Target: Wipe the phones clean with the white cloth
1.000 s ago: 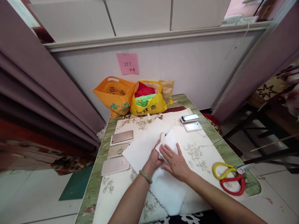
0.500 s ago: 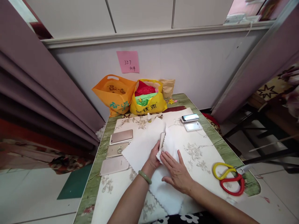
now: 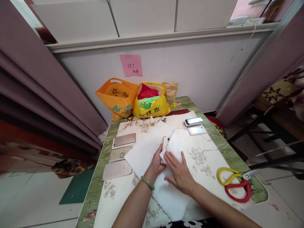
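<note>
I see: left hand (image 3: pixel 157 162) clasping slim white phone (image 3: pixel 165 143) | right hand (image 3: pixel 178 173) flat on white scalloped-edged cloth (image 3: pixel 175 140) over it | uneven pressure might dislodge phone

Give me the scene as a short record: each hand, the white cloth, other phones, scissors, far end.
Left hand: holding a phone
Right hand: fingers resting on the white cloth
Cloth: partly covering the held phone
Other phones: left and right of the cloth
Scissors: near the table's right edge
Far end: orange bag, yellow bag
</note>
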Motion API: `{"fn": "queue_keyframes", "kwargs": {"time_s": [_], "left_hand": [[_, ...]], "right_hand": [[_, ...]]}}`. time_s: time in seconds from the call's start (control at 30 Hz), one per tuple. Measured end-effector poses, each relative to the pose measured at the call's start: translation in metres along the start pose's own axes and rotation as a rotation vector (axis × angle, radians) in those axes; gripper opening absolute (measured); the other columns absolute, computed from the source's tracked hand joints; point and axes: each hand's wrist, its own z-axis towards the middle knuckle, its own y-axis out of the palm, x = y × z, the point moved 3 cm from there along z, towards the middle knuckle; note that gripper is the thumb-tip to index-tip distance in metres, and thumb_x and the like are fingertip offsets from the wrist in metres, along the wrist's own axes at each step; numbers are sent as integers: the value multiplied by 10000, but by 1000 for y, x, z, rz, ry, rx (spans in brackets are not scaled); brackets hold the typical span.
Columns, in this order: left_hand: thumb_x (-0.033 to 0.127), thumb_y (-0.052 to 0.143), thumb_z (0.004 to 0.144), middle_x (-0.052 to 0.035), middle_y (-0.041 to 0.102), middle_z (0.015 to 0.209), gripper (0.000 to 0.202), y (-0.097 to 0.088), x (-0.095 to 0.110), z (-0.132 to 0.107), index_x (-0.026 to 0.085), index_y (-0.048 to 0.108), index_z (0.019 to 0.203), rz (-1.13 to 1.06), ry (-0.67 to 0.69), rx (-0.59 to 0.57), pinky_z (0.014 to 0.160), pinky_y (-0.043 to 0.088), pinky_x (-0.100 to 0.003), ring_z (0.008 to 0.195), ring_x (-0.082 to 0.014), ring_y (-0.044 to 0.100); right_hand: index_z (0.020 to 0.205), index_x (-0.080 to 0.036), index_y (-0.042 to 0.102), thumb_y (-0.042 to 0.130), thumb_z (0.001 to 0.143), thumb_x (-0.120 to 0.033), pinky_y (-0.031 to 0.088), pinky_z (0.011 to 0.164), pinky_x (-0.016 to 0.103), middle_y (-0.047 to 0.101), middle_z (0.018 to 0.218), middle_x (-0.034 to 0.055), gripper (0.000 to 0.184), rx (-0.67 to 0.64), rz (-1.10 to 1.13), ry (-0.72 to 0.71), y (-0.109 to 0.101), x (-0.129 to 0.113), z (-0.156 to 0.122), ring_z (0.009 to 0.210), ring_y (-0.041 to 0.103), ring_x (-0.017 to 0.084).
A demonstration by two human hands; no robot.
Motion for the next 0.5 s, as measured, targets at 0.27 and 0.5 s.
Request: {"fn": "queue_keyframes", "kwargs": {"time_s": [0.27, 0.5], "left_hand": [[364, 514, 910, -96, 741, 1001, 362, 3, -1, 4, 117, 654, 1134, -3, 17, 51, 988, 475, -327, 1017, -213, 678], [351, 526, 913, -92, 707, 1134, 397, 3, 0, 2, 125, 611, 1229, -62, 19, 2, 1011, 455, -297, 1079, -196, 651]], "right_hand": [[1540, -237, 65, 308, 984, -534, -52, 1148, 593, 250, 1565, 75, 675, -21, -5, 77, -3, 24, 31, 1448, 217, 253], [1542, -167, 47, 289, 987, -526, -5, 1141, 617, 224, 1569, 117, 704, 65, -65, 291, -3, 36, 34, 1448, 213, 273]]}}
